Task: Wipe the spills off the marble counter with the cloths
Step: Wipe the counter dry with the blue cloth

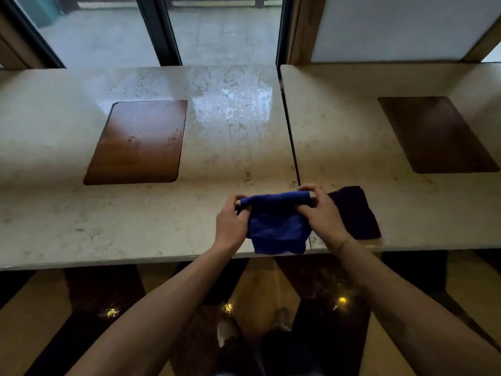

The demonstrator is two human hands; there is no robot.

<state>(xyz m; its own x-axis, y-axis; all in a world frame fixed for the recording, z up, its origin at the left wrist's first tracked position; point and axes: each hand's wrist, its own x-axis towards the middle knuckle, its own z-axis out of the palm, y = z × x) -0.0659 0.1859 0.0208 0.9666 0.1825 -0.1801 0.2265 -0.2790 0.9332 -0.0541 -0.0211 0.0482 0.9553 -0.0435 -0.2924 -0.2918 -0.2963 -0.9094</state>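
While both forearms reach in over a glossy striped floor (257,289), a person's left hand (230,226) and right hand (324,215) pinch the two ends of a blue cloth (276,226) at the near edge of the marble counter (135,221). Fingers and thumbs of each hand are curled round the cloth's rolled top edge, which is pulled taut between them; the rest hangs in soft folds, its lower hem drooping just past the counter's front lip. A dark purple cloth (357,213) lies flat just right of the blue cloth, partly hidden behind the right hand. Directly beyond the blue cloth, a narrow seam (291,137) divides the counter into two slabs. Farther back and left of the blue cloth sits a reddish wooden inlay (138,142) flecked with droplets; a darker inlay (436,134) lies back and right. Farthest from the blue cloth, a wet, patchy spill (233,104) glistens below the window (222,31).
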